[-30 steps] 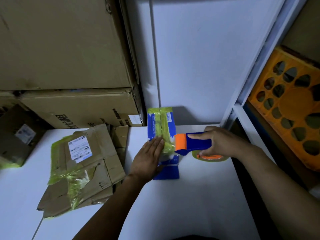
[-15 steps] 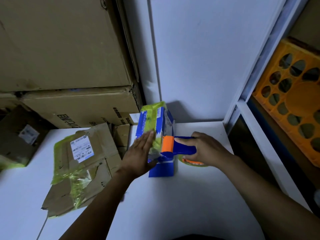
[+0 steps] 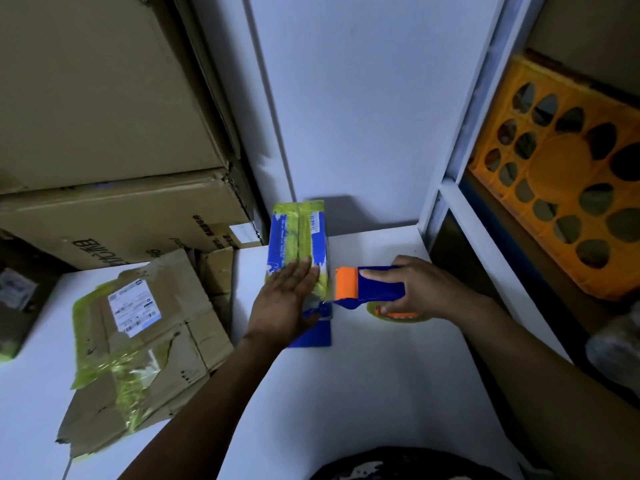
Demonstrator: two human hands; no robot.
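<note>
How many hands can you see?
2. The left hand lies flat on the blue box; the right hand grips the tape dispenser beside the box. No hand looks hidden.

The left hand (image 3: 287, 299) lies flat, palm down, fingers straight and close together, pressing on the box (image 3: 298, 230); its forearm comes in from the lower left. Just to its right, not touching it, the right hand (image 3: 420, 289) curls round the tape dispenser (image 3: 375, 289), its forearm stretched in from the lower right.
</note>
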